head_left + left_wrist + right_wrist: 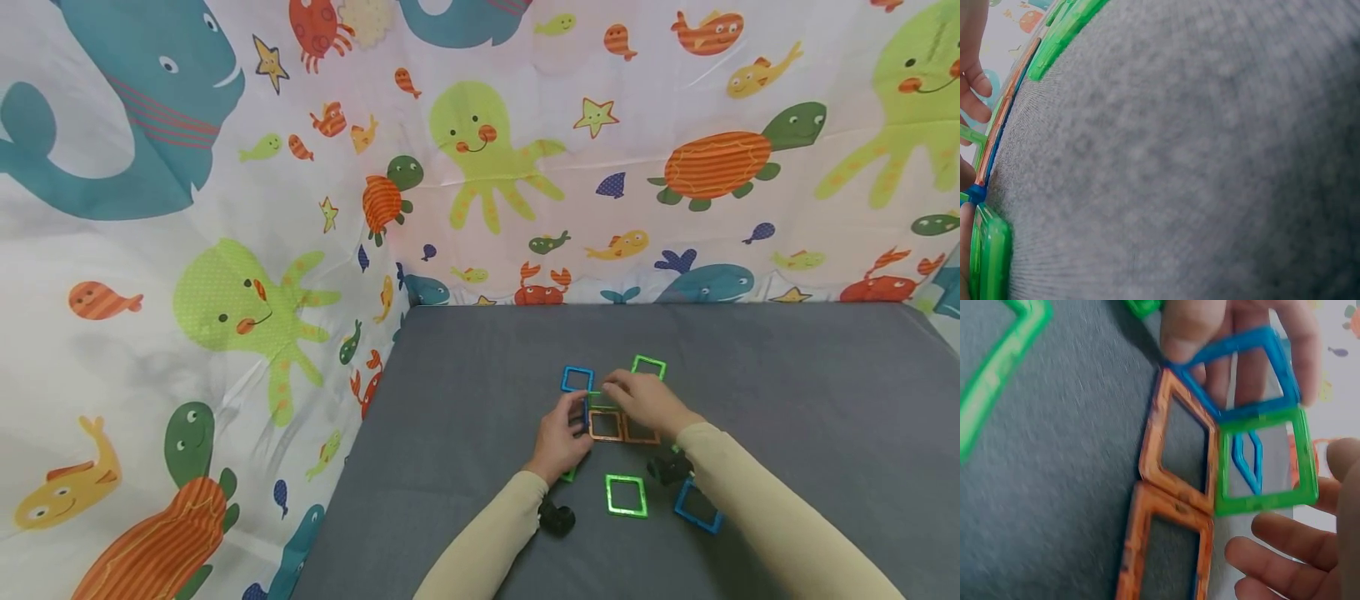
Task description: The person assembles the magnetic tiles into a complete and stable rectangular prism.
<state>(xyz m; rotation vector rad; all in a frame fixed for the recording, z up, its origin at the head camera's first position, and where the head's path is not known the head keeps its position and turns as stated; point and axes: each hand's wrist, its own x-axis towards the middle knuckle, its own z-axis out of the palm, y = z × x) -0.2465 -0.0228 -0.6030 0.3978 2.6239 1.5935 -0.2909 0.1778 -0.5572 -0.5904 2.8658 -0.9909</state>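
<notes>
A white cloth backdrop (660, 75) printed with octopuses, turtles, whales and fish surrounds a grey cloth-covered surface (465, 358), where, from my remote seat, I see a person's bare hands among square, open-centred magnetic tiles. The structure lies between the hands: one orange tile (1154, 428) and a second orange tile (1135, 544) lie flat, edge to edge. At the first one's left side a blue tile (1257, 414) is raised, and at its far side a green tile (1266, 503) stands; these two seem to meet along an edge. The left hand (560, 437) grips the blue tile at a corner, thumb in front and fingers behind. The right hand (645, 398) is at the green tile, fingers loosely bent; I cannot tell whether it pinches it. I judge the work partly done: the flat base is joined and two walls are up, but I see no wall on the visible part of the second orange tile. Unattached are a far blue tile (579, 369), a far green tile (650, 361), a near green tile (626, 478) and a near blue tile (696, 522).
</notes>
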